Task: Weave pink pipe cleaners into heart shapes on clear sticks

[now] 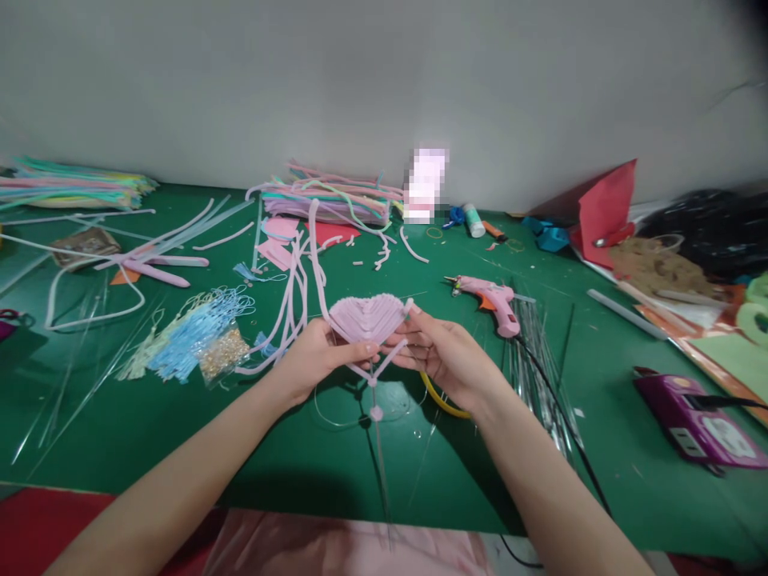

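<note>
A lilac heart-shaped piece of pipe cleaners (367, 320), folded in close rows, is between my two hands above the table. My left hand (327, 352) grips its left lower edge, thumb across the front. At the right edge, my right hand (447, 352) pinches a pipe cleaner tip between thumb and finger, its other fingers curled behind. A long lilac pipe cleaner (315, 248) rises from the left side. Below the piece, a V of lilac pipe cleaner meets a thin wire stem (379, 456) with a small lilac knot (376, 414) on it.
A pink glue gun (489, 298) lies right of my hands, near a bundle of wires (540, 384). On the left are blue tassels (195, 332), a bag of gold beads (223, 356) and scissors (159, 270). Pipe cleaner bundles (336, 196) lie behind; a purple device (699, 420) sits right.
</note>
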A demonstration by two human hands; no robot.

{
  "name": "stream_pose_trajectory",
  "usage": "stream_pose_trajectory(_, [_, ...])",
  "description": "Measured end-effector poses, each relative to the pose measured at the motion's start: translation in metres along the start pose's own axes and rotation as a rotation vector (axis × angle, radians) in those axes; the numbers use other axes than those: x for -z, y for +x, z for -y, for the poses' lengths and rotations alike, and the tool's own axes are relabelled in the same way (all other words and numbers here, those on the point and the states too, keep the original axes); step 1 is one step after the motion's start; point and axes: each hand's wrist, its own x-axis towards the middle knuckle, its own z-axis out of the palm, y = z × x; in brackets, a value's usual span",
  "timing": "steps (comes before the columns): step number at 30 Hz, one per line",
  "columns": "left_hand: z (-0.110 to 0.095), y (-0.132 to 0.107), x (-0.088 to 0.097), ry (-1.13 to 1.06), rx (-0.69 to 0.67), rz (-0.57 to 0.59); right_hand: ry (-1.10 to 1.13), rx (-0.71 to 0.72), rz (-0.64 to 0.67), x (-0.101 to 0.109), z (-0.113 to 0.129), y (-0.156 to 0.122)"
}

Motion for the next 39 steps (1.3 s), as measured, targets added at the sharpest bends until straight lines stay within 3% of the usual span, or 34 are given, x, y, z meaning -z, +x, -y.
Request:
stream_pose_trajectory(20, [-0.004,-0.001,-0.006,0.037,0.046,-0.031,-0.084,0.031,-0.012,0.001,0.005,0.001])
stream_pose_trajectory(25, [-0.003,-0.001,-0.003,-0.028,0.041,-0.048,-0.151,0.171,-0.001,-0.002,0.003,-0.003])
stream_pose_trajectory(30, [-0.002,0.000,-0.002,-0.084,0.063,-0.036,-0.138,0.307,-0.111,-0.008,0.000,-0.003])
stream_pose_trajectory(36, [-0.001,-0.002,-0.009,-0.101,0.079,-0.028,-0.191,0.372,-0.129,-0.013,-0.006,-0.003])
stream_pose_trajectory(39, [-0.004,-0.002,0.001,-0.096,0.068,0.006,-0.230,0.414,-0.122,-0.012,-0.004,-0.004])
